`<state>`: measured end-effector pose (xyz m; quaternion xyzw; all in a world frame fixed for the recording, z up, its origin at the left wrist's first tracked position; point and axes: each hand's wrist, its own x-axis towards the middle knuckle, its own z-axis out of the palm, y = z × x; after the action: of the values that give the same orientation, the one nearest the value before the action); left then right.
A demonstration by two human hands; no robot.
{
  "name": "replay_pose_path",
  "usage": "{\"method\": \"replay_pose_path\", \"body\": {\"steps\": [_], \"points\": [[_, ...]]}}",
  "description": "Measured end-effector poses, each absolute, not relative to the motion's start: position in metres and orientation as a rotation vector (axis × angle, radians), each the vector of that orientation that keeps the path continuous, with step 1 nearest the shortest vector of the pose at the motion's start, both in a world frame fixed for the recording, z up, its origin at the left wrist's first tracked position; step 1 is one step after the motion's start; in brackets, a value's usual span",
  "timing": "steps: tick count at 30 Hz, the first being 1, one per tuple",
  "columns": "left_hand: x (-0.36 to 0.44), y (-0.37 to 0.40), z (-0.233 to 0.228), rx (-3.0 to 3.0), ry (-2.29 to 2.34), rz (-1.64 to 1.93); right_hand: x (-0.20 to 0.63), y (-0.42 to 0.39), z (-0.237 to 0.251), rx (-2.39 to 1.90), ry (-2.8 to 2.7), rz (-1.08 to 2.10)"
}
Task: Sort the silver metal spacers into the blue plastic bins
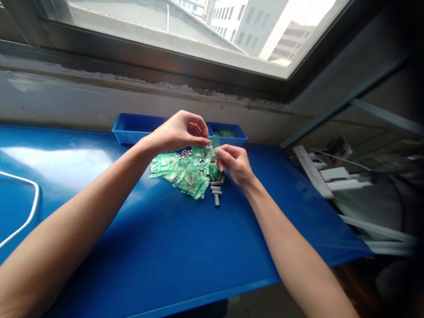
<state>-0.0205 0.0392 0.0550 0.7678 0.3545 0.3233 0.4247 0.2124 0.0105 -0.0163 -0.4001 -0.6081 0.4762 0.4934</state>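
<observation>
A small green-tinted plastic bag (206,151) is held up between my two hands, above a heap on the table. My left hand (185,129) pinches its upper edge between thumb and fingers. On the bag's right side, my right hand (234,162) grips it with thumb and forefinger. Dark bits show inside, too small to name. Below lies a pile of similar green plastic bags (188,179). Several grey metal cylinders (216,192) lie just right of the pile, and small metal pieces (186,153) sit behind it, partly hidden by my left hand.
Two blue plastic bins stand against the wall: a long left bin (132,134) and a right bin (238,140) with green bags inside. A white cable (35,198) crosses the blue table (185,260) at left. A metal-framed rack (313,172) stands at right, below the window.
</observation>
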Motion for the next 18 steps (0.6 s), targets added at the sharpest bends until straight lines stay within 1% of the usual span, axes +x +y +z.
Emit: {"method": "replay_pose_path", "body": {"steps": [6, 13, 16, 18], "points": [[-0.016, 0.041, 0.046, 1.840, 0.915, 0.809, 0.212, 0.009, -0.013, -0.974, -1.486, 1.143], [-0.019, 0.043, 0.043, 1.916, 1.044, 0.796, 0.218, 0.012, -0.012, -0.995, -1.380, 1.275], [-0.027, 0.047, 0.045, 2.110, 1.195, 0.643, 0.219, 0.016, -0.014, -1.086, -1.238, 1.293], [-0.036, 0.049, 0.049, 2.240, 1.266, 0.438, 0.220, 0.020, -0.014, -1.122, -1.039, 1.280]]}}
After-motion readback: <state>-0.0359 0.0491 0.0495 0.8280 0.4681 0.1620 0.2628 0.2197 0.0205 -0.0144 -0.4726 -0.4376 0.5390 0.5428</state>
